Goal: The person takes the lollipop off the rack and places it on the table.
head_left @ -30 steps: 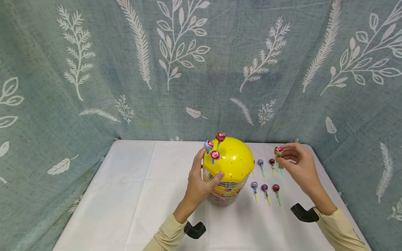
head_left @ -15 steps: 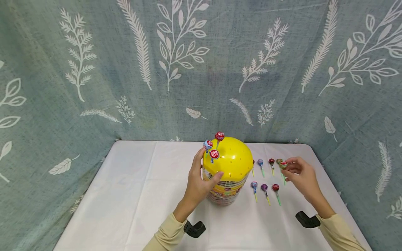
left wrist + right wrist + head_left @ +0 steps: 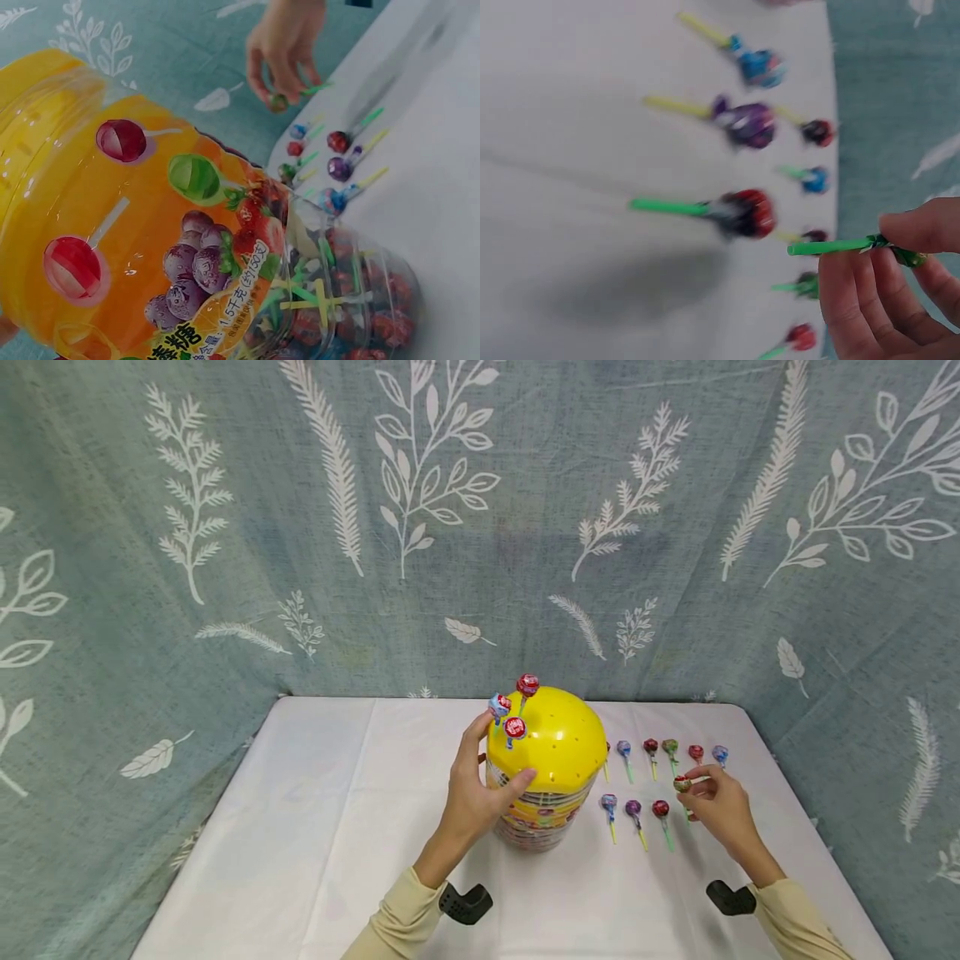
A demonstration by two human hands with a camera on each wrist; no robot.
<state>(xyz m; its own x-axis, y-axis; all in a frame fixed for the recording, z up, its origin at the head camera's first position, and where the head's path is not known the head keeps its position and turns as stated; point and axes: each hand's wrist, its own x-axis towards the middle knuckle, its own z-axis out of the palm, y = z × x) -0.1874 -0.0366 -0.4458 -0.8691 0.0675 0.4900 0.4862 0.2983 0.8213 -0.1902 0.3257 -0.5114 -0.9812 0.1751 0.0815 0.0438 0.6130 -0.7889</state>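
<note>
My left hand [image 3: 468, 797] holds a round plastic candy jar [image 3: 536, 821] at its upper left side, the thumb against the front of the yellow lid [image 3: 562, 735]. The domed lid has small holes. Three lollipops stand in it: a dark red one [image 3: 527, 685], a blue one [image 3: 498, 705] and a red one [image 3: 514, 727]. My right hand [image 3: 723, 806] pinches a green-wrapped lollipop [image 3: 681, 783] just right of the front row. In the right wrist view, thumb and fingers grip this lollipop below its head, its green stick [image 3: 829, 247] pointing left.
Right of the jar, a front row on the white table [image 3: 390, 877] has a blue lollipop [image 3: 609, 802], a purple lollipop [image 3: 633, 808] and a red lollipop [image 3: 661, 808]. Behind it lies a row of several more, including a green lollipop [image 3: 670, 747]. A patterned curtain [image 3: 480, 527] surrounds the table.
My right hand, with the green lollipop, has moved down toward the near side and slightly right, uncovering the right end of the back row. My left hand stays on the jar.
</note>
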